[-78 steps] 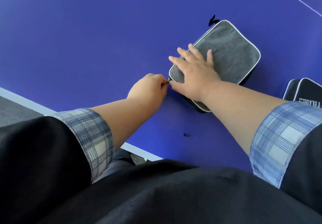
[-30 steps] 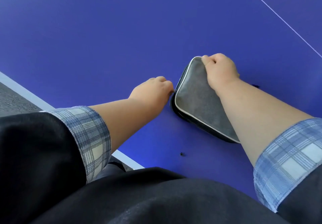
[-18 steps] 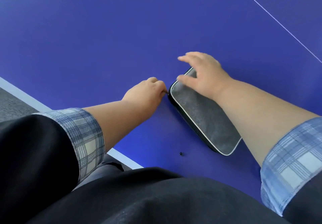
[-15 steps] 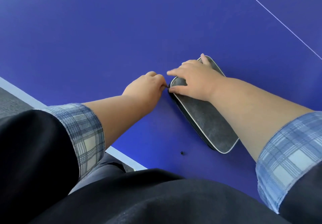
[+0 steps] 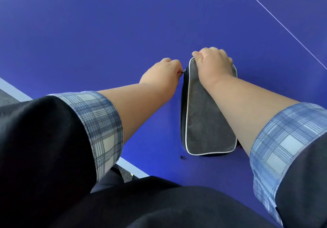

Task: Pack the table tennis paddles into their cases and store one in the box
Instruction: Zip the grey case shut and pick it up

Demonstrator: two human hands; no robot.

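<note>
The left hand is pinching the zipper pull beside the grey paddle case, which is lying under the right forearm. The right hand is curling over its far end. Zipping seems nearly finished, with boxing yet to come and no box showing.

Head-worn view, steeply down, near table

Bright, diffuse light spreads over the blue table, slightly stronger near its front edge. Soft shadows lie under the forearms and beside the grey case. Wide-angle distortion swells the near sleeves, and the black fabric loses detail.
</note>
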